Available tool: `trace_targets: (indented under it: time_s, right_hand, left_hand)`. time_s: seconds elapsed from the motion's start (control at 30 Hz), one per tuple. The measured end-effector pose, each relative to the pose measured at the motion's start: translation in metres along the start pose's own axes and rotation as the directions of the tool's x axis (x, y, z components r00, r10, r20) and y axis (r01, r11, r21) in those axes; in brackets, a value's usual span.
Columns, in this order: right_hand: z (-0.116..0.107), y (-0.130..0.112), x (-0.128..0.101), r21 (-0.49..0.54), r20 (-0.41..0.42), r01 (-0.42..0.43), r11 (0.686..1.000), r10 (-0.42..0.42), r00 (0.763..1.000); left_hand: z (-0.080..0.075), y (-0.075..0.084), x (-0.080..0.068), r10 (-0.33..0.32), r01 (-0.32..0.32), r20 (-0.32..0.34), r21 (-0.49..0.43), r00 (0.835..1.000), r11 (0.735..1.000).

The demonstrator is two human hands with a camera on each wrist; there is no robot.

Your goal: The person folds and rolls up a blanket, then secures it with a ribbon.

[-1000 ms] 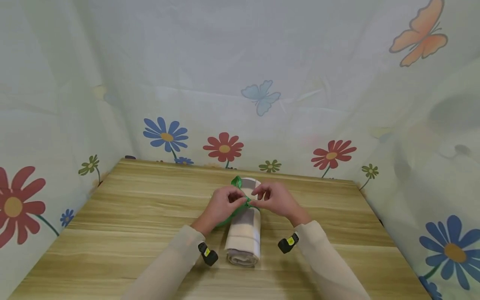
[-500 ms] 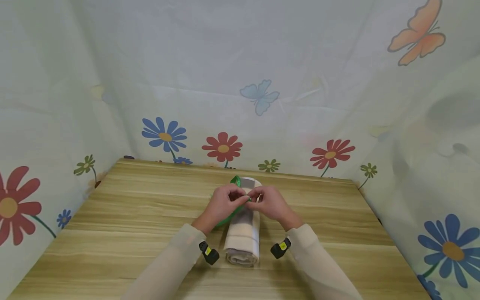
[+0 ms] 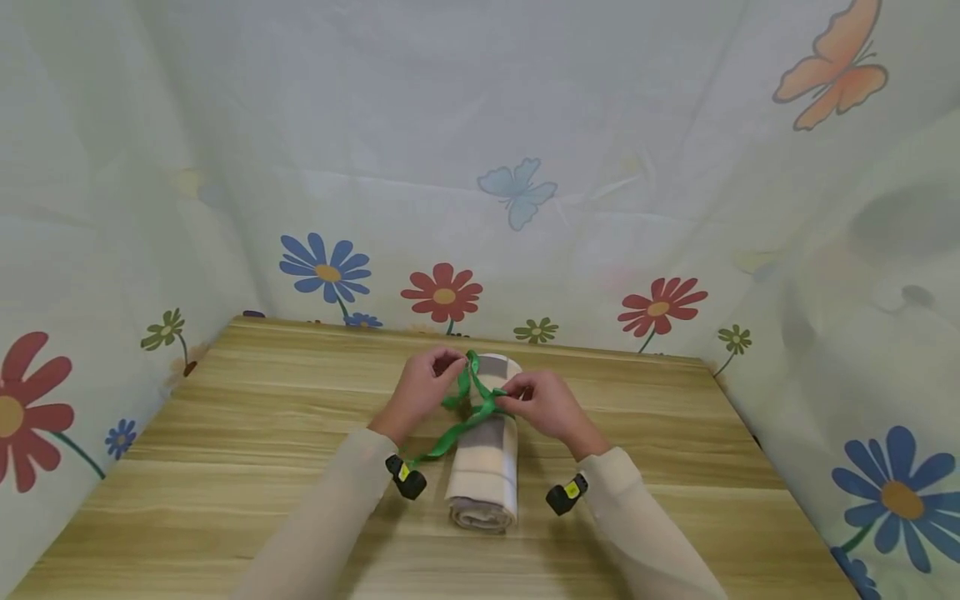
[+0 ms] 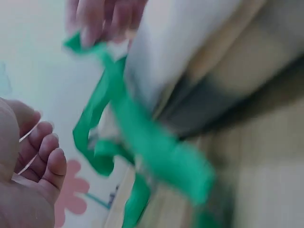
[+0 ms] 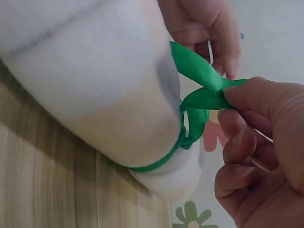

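A rolled towel (image 3: 486, 475) in white, beige and grey lies lengthwise on the table. A green ribbon (image 5: 156, 164) circles it around the middle, and its loose ends trail over the left side. My right hand (image 3: 543, 404) pinches the crossed ribbon between thumb and index finger, just above the roll; the right wrist view shows this pinch closely. To the left of the roll is my left hand (image 3: 427, 387), near a raised ribbon loop. In the left wrist view the fingers (image 4: 50, 156) of that hand are loosely bent, with nothing seen between them.
The wooden table (image 3: 300, 400) reaches back to a pale curtain (image 3: 375, 167) printed with flowers and butterflies, which also stands along both sides. A small black camera sits on each wrist, the left camera (image 3: 406, 477) close to a trailing ribbon end.
Both hands met at the ribbon half a second ago. The left hand has since let go and moved left and slightly away, uncovering the ribbon's loose ends. The right hand keeps its pinch.
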State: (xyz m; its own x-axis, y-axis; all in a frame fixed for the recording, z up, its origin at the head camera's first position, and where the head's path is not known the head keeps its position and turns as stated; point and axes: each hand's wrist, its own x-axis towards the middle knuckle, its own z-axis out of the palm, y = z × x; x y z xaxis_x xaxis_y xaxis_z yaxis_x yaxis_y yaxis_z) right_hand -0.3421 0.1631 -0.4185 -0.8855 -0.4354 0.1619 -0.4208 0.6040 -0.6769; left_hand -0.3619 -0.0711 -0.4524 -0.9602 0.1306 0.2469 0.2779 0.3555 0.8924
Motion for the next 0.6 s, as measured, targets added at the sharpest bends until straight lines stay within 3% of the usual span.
trace_targets:
  time_s: [0.07,0.13,0.2,0.3,0.37,0.43,0.5,0.6]
  right_hand:
    - [-0.002,0.002,-0.001,-0.006,-0.004,-0.003,1.0,0.003,1.0]
    - [-0.003,0.003,-0.001,-0.005,-0.004,-0.009,1.0,0.009,1.0]
    - [-0.004,0.004,-0.002,-0.003,0.0,-0.012,1.0,0.012,1.0]
    - [-0.006,0.005,-0.002,0.003,0.008,-0.015,1.0,0.015,1.0]
    - [-0.006,0.006,-0.003,0.002,0.008,-0.012,1.0,0.012,1.0]
    - [-0.007,0.006,-0.003,0.005,0.006,-0.008,1.0,0.008,1.0]
    - [-0.007,0.006,-0.003,0.007,0.004,-0.002,1.0,0.002,1.0]
    - [-0.007,0.007,-0.003,0.007,0.002,0.003,1.0,-0.003,1.0]
  left_hand:
    - [-0.005,-0.006,0.012,0.035,-0.038,0.033,0.105,0.999,0.994]
    - [-0.009,-0.011,0.024,0.09,-0.114,0.106,0.238,0.99,0.965]
    - [-0.01,-0.013,0.034,0.142,-0.204,0.195,0.354,0.971,0.913]
    - [-0.008,-0.012,0.047,0.203,-0.342,0.318,0.48,0.926,0.808]
    - [-0.005,-0.011,0.053,0.218,-0.396,0.367,0.531,0.904,0.749]
    - [-0.001,-0.011,0.057,0.232,-0.42,0.375,0.566,0.897,0.709]
    - [0.001,-0.014,0.06,0.236,-0.403,0.346,0.567,0.908,0.719]
    - [0.001,-0.017,0.06,0.204,-0.323,0.276,0.508,0.939,0.798]
